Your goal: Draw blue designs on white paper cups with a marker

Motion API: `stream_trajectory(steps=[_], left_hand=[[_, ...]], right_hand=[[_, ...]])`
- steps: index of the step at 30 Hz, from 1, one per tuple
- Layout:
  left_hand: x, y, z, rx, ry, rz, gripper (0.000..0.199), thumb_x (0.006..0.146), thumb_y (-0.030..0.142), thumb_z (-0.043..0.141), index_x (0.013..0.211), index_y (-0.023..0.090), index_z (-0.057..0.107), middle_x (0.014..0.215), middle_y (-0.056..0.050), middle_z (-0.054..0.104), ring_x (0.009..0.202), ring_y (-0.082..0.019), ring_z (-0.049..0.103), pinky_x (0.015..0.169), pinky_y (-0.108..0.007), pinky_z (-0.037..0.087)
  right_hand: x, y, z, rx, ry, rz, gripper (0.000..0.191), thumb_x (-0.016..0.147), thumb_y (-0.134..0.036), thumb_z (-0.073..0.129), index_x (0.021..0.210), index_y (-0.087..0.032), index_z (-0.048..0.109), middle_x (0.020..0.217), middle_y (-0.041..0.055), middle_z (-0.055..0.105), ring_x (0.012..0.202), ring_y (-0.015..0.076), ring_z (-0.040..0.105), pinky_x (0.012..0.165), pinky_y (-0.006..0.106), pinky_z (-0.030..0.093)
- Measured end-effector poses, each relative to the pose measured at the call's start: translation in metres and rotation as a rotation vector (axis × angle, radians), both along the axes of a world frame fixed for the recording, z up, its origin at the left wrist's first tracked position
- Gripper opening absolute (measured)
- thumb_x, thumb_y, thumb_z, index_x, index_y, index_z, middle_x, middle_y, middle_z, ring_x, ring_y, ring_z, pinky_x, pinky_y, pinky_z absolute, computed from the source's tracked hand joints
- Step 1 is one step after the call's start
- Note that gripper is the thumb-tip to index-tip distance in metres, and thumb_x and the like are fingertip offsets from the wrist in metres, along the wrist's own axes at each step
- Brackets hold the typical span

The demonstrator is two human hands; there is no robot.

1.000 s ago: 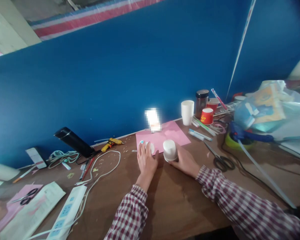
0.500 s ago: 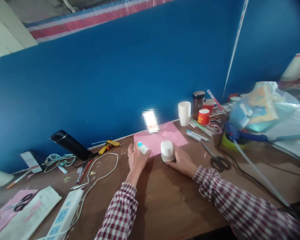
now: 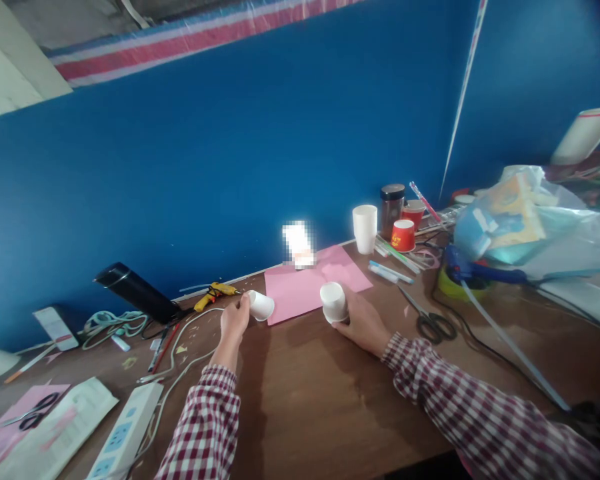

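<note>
My left hand (image 3: 235, 323) is closed around the end of a white paper cup (image 3: 261, 306), which lies tilted on its side with its wider end to the right. My right hand (image 3: 363, 320) grips a second white paper cup (image 3: 333, 301) from its right side; this one looks bottom up. Both cups are at the near edge of a pink paper sheet (image 3: 295, 293) on the brown table (image 3: 320, 400). A bright pixelated patch (image 3: 299, 244) covers something standing at the sheet's back.
Right of the sheet are stacked white cups (image 3: 365, 228), a red cup (image 3: 403, 235), pens (image 3: 391, 272), black scissors (image 3: 435, 327) and a blue glue gun (image 3: 485, 270). To the left stand a yellow glue gun (image 3: 215, 293), a black cylinder (image 3: 137, 293) and a white power strip (image 3: 127, 427).
My left hand has moved left, off the pink sheet's front edge, with a white object in it that now shows as a tilted cup. My right hand stays nearly still.
</note>
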State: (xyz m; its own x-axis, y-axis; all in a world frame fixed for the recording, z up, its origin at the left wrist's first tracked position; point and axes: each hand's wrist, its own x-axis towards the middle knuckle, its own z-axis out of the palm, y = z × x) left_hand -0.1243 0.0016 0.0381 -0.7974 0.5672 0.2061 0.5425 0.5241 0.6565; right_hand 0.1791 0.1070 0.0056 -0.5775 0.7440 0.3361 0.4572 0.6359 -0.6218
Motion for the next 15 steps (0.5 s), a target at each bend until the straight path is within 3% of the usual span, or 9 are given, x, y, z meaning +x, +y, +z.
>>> stream_trajectory(steps=[2, 6, 9, 12, 15], left_hand=[[0.004, 0.001, 0.003, -0.038, 0.025, -0.012, 0.049, 0.083, 0.056, 0.042, 0.085, 0.015, 0.070, 0.090, -0.021, 0.072, 0.094, -0.039, 0.065, 0.081, -0.048, 0.047], [0.017, 0.007, 0.004, -0.043, 0.051, -0.141, 0.048, 0.084, 0.052, 0.046, 0.114, 0.018, 0.061, 0.120, -0.014, 0.066, 0.113, -0.029, 0.060, 0.095, -0.037, 0.044], [0.025, 0.009, 0.003, -0.096, 0.088, -0.209, 0.069, 0.072, 0.050, 0.065, 0.131, 0.018, 0.048, 0.132, -0.014, 0.058, 0.118, -0.031, 0.056, 0.098, -0.039, 0.042], [0.024, 0.007, 0.003, -0.179, 0.170, -0.140, 0.074, 0.073, 0.045, 0.064, 0.137, 0.017, 0.040, 0.134, -0.017, 0.055, 0.121, -0.036, 0.053, 0.097, -0.045, 0.042], [0.018, 0.002, 0.004, -0.197, 0.151, -0.030, 0.077, 0.075, 0.043, 0.060, 0.142, 0.015, 0.032, 0.134, -0.021, 0.054, 0.121, -0.037, 0.053, 0.096, -0.047, 0.042]], right_hand=[[0.000, 0.001, -0.001, 0.010, -0.002, -0.031, 0.086, 0.069, -0.026, 0.072, 0.143, -0.019, 0.030, 0.129, 0.0159, 0.056, 0.116, 0.0326, 0.055, 0.094, 0.046, 0.044], [0.002, 0.002, -0.002, -0.003, 0.041, 0.009, 0.085, 0.070, -0.028, 0.071, 0.143, -0.020, 0.030, 0.127, 0.0149, 0.057, 0.114, 0.0326, 0.055, 0.092, 0.045, 0.045], [0.004, 0.002, 0.000, -0.033, 0.052, 0.121, 0.086, 0.068, -0.031, 0.073, 0.143, -0.023, 0.031, 0.125, 0.0122, 0.059, 0.110, 0.0310, 0.059, 0.090, 0.043, 0.046], [0.006, 0.002, 0.002, -0.029, 0.042, 0.232, 0.086, 0.066, -0.030, 0.075, 0.141, -0.023, 0.034, 0.126, 0.0124, 0.059, 0.109, 0.0303, 0.059, 0.091, 0.041, 0.045], [0.009, 0.006, 0.004, -0.039, 0.035, 0.224, 0.080, 0.067, -0.029, 0.075, 0.138, -0.022, 0.038, 0.126, 0.0128, 0.059, 0.111, 0.0304, 0.058, 0.091, 0.041, 0.045]])
